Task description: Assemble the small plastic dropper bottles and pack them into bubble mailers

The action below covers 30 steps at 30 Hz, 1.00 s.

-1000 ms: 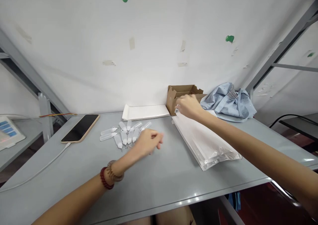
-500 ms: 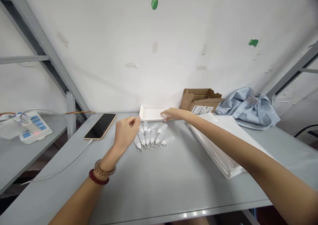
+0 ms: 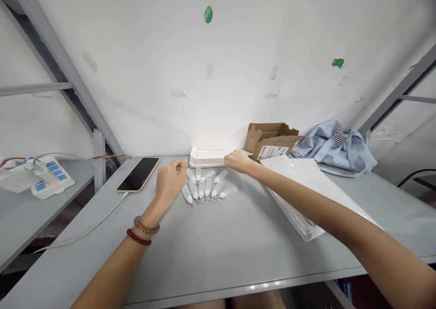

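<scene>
My right hand (image 3: 239,161) is at the right part of a long, low white open box (image 3: 208,158) by the wall. Its fingers are curled inward and their tips are hidden, so what they grip cannot be seen. To the left, my left hand (image 3: 171,178) is raised over the table with its fingers closed in a pinch. Anything between those fingertips is too small or hidden to name. Just right of it lies a cluster of several small translucent squeeze bottles (image 3: 207,186) with white caps and thin loops.
A phone (image 3: 139,175) on a white cable lies at left, beyond it a power strip (image 3: 53,178). At right are a cardboard box (image 3: 270,141), white plastic-wrapped flat sheets (image 3: 306,186) and a crumpled blue cloth (image 3: 335,150). The grey table (image 3: 218,250) meets the wall behind.
My right hand has gone from outstretched fingers to a curled grip at the white box, which looks slightly tipped. My left hand stays closed near the bottles. The view has shifted a little.
</scene>
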Each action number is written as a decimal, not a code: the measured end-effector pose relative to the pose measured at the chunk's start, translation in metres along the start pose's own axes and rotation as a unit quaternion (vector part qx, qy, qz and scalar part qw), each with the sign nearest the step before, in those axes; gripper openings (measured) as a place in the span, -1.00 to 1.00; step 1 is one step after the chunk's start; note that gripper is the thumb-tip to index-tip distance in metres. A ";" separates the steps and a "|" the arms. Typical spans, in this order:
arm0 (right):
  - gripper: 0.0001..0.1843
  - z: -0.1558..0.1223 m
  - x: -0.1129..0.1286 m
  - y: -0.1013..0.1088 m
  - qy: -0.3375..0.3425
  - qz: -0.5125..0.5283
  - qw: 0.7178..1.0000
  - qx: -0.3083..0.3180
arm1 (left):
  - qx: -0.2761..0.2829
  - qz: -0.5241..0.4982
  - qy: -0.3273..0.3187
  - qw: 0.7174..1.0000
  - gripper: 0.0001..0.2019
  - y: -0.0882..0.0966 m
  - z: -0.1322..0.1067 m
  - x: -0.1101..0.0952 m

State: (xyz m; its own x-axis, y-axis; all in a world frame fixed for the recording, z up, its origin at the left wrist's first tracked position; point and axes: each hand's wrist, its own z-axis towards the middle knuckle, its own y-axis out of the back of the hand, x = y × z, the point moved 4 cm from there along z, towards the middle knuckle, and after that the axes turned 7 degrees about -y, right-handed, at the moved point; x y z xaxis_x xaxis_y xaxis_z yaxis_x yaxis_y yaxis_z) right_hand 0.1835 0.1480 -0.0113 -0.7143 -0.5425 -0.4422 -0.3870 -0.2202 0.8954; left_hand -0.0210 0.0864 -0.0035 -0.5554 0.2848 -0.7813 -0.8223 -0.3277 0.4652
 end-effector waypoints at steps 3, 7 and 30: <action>-0.79 -0.021 0.008 0.016 -0.033 -0.021 0.998 -0.058 | 0.063 -0.115 0.079 0.988 -0.57 -0.004 0.003 0.005; -0.66 -0.052 0.029 0.030 -0.072 -0.027 0.988 -0.136 | 0.121 -0.282 0.155 0.939 -0.73 -0.009 0.001 0.006; -0.05 -0.101 0.047 0.028 -0.129 0.101 0.936 -0.312 | 0.274 -0.266 0.057 0.923 -0.61 -0.039 -0.034 -0.029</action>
State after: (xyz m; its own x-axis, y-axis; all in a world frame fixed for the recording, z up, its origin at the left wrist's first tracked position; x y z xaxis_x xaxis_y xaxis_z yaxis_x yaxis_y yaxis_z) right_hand 0.1982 0.0347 -0.0013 -0.8839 -0.4290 -0.1861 0.1303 -0.6082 0.7830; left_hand 0.0314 0.0609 -0.0135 -0.0649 0.1669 -0.9838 -0.9314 0.3436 0.1197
